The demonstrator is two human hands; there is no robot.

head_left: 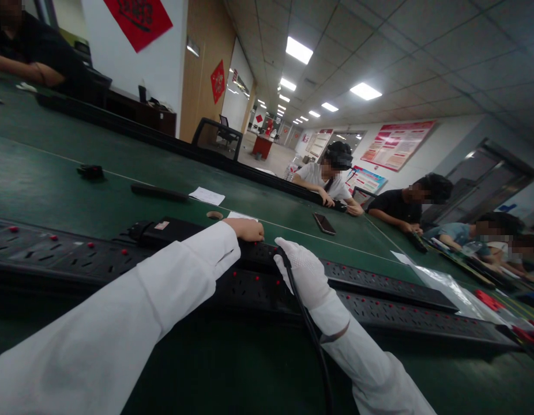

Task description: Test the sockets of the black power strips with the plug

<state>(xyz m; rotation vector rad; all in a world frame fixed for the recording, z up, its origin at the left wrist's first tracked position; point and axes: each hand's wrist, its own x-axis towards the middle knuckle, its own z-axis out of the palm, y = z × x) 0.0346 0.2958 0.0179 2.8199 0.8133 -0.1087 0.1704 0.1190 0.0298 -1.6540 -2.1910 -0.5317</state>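
Observation:
Two long black power strips with red dots lie side by side across the green table: a rear power strip and a front power strip. My left hand, bare with a white sleeve, rests closed over the rear strip. Its fingers are curled, and whatever is under them is hidden. My right hand, in a white glove, is just right of it above the strips. It grips the plug end of a black cable, which hangs down toward me. The plug's tip is hidden by the gloved fingers.
Beyond the strips lie a phone, a white paper, a dark bar and a small black part. Clear plastic wrap and red-handled tools are at right. Several people sit around the table.

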